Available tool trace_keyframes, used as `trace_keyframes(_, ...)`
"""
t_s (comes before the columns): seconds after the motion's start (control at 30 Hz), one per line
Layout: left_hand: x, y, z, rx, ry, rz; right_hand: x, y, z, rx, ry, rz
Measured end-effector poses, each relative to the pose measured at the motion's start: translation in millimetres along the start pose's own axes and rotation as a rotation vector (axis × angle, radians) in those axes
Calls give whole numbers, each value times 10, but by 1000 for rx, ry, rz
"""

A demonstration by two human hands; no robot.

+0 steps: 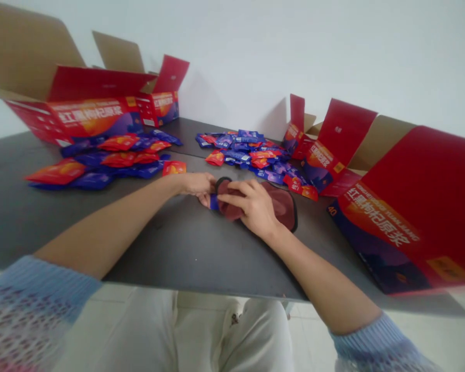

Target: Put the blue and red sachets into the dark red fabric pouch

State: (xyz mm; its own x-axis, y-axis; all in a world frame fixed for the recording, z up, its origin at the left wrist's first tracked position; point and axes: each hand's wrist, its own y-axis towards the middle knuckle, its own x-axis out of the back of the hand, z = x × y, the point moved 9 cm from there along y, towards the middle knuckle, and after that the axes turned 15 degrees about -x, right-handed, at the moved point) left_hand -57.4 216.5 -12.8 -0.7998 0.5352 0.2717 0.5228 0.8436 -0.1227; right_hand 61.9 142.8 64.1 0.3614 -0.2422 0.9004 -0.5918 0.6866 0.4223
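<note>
My left hand [199, 187] is closed on a blue sachet [214, 202], most of which its fingers and a brown cloth hide. My right hand [256, 206] bends over the brown cloth with black edging [281, 201], gripping its folded part against the sachet's side. The cloth's other end lies on the dark grey table [158, 248]. Just behind my left hand is a red-orange sachet [174, 167].
A heap of blue and red sachets [248, 147] lies at the back middle. More sachets are stacked in rows [96, 160] at left. Open red cartons [96, 113] stand on the left, with others [403, 217] on the right. A pale wall [232, 57] rises behind.
</note>
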Motion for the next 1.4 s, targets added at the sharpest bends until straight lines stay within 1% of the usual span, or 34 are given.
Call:
trace_keyframes(0.03,-7,-2,-13,-12,-10,20,-104,11,59,85,15,59)
trace_keyframes(0.07,-14,-1,-25,-27,-22,44,-182,31,81,140,24,106)
trace_keyframes(0.1,-25,2,-33,-40,-36,75,-226,62,68,159,29,136)
trace_keyframes(0.13,-35,4,-34,-50,-51,110,-238,103,24,146,31,151)
trace_keyframes(0.23,-37,6,-4,-61,-90,181,-170,188,-194,30,-9,189)
trace_keyframes(0.33,-11,3,42,-56,-108,189,-80,152,-588,-177,-149,251)
trace_keyframes(0.4,4,-2,61,-47,-103,168,23,83,-882,-305,-243,226)
trace_keyframes(0.47,23,-4,62,-38,-81,124,162,37,-1061,-359,-271,118)
trace_keyframes(0.5,32,-2,57,-36,-63,99,231,32,-1087,-362,-255,45)
trace_keyframes(0.57,46,8,38,-37,-15,52,325,59,-1018,-345,-176,-89)
trace_keyframes(0.63,44,24,18,-41,34,29,290,130,-783,-277,-84,-132)
trace_keyframes(0.67,39,32,12,-41,58,25,203,173,-609,-209,-51,-90)
trace_keyframes(0.73,31,38,3,-42,92,25,-51,214,-244,-37,-33,76)
trace_keyframes(0.77,32,37,-6,-48,94,21,-144,218,-133,7,-43,130)
trace_keyframes(0.8,33,31,-17,-54,81,18,-211,217,-79,27,-56,169)
trace_keyframes(0.83,30,23,-29,-61,54,15,-254,218,-86,20,-77,196)
trace_keyframes(0.87,24,13,-40,-63,16,16,-274,221,-146,-10,-103,214)
trace_keyframes(0.93,7,-6,-41,-41,-55,18,-272,220,-364,-102,-164,251)
trace_keyframes(1.0,13,-16,-10,19,-84,-8,-228,207,-617,-206,-224,276)
trace_keyframes(1.1,73,-18,56,115,-69,-114,-157,162,-892,-319,-278,293)
trace_keyframes(1.2,125,-26,98,168,-56,-202,-112,96,-1040,-367,-264,268)
trace_keyframes(1.27,130,-34,103,175,-61,-219,-67,56,-1071,-348,-218,214)
trace_keyframes(1.3,124,-38,97,169,-66,-216,-45,39,-1051,-311,-186,190)
trace_keyframes(1.33,112,-40,87,159,-72,-209,-23,24,-1004,-258,-150,171)
trace_keyframes(1.4,84,-43,60,131,-76,-202,28,3,-833,-125,-69,142)
